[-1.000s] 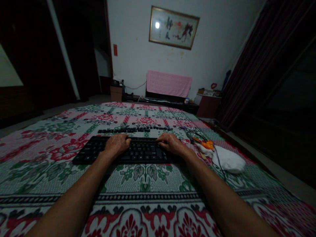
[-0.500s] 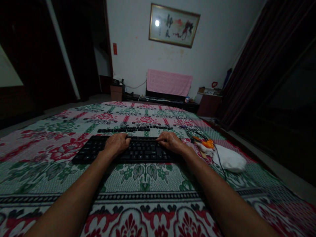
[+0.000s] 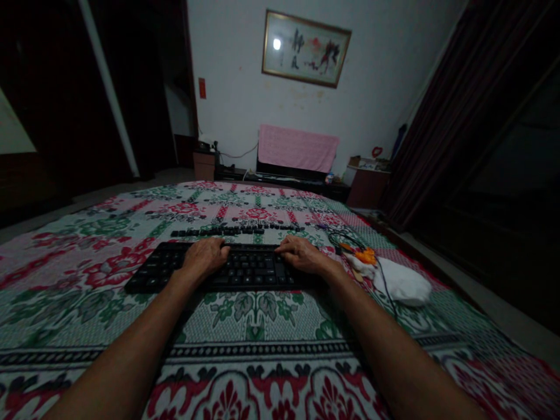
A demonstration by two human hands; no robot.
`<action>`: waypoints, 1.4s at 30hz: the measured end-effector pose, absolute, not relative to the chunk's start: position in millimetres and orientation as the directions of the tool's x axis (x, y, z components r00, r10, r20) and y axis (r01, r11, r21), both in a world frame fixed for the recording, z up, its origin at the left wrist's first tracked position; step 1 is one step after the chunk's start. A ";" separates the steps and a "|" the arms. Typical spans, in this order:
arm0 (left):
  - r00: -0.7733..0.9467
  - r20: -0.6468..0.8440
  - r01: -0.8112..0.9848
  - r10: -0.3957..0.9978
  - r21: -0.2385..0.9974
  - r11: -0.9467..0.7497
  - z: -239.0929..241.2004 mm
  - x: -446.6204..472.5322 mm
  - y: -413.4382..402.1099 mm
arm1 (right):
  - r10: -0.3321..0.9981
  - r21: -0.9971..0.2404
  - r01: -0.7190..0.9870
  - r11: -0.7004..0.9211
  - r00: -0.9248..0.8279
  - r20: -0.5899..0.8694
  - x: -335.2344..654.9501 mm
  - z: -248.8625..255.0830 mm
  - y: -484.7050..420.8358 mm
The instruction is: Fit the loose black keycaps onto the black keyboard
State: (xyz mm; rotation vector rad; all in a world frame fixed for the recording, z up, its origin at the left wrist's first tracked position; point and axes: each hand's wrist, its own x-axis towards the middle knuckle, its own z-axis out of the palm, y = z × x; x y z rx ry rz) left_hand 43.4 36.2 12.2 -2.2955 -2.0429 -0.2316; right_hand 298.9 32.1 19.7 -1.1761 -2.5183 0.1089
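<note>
I am resting the left hand [image 3: 203,256] and the right hand [image 3: 300,255] on the far part of the black keyboard [image 3: 254,273], which is lying flat on the patterned cloth [image 3: 262,326]. Their undersides are facing away, so I cannot tell whether either is grasping. I am judging the keyboard light, stiff and smooth; its short ends are probably offering the safest hold. Small black pieces [image 3: 223,231] are lying just beyond.
</note>
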 end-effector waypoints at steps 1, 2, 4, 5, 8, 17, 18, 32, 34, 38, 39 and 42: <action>0.113 0.158 0.991 0.981 0.058 -0.123 11.8 43.1 36.6 | 0.771 -0.235 0.740 0.630 -0.561 0.300 299.1 19.6 32.5; 0.114 0.163 0.990 0.980 0.063 -0.125 11.6 42.7 37.0 | 0.787 -0.250 0.753 0.609 -0.533 0.312 298.9 19.5 32.8; 0.112 0.170 0.989 0.979 0.076 -0.126 11.5 41.8 37.3 | 0.804 -0.254 0.773 0.582 -0.499 0.325 297.2 19.2 33.2; 0.114 0.172 0.988 0.979 0.085 -0.130 11.7 41.2 37.3 | 0.806 -0.240 0.781 0.577 -0.497 0.322 295.9 19.1 33.3; 0.117 0.175 0.984 0.978 0.115 -0.138 12.0 38.9 37.6 | 0.804 -0.182 0.798 0.574 -0.508 0.310 291.8 18.2 33.8; 0.122 0.180 0.971 0.976 0.183 -0.155 10.2 35.0 41.4 | 0.803 -0.156 0.831 0.534 -0.441 0.401 284.4 14.2 46.2; 0.119 0.175 0.971 0.977 0.183 -0.151 10.2 35.3 41.5 | 0.808 -0.154 0.837 0.525 -0.433 0.401 280.9 14.1 51.1; 0.106 0.193 0.969 0.976 0.202 -0.146 9.3 37.4 39.9 | 0.932 -0.107 0.944 0.313 -0.284 0.224 244.6 5.1 126.6; 0.109 0.200 0.968 0.974 0.201 -0.149 8.9 37.2 40.0 | 0.937 -0.106 0.947 0.304 -0.277 0.214 243.4 4.7 129.5; 0.109 0.205 0.967 0.973 0.205 -0.151 7.9 36.9 40.5 | 0.945 -0.117 0.951 0.285 -0.259 0.199 240.0 2.4 134.2; 0.109 0.205 0.967 0.973 0.205 -0.151 7.7 36.8 40.6 | 0.948 -0.123 0.953 0.276 -0.249 0.197 239.3 1.9 135.1; 0.109 0.211 0.968 0.971 0.200 -0.152 7.0 36.8 40.5 | 0.951 -0.156 0.949 0.274 -0.244 0.188 239.7 2.6 135.7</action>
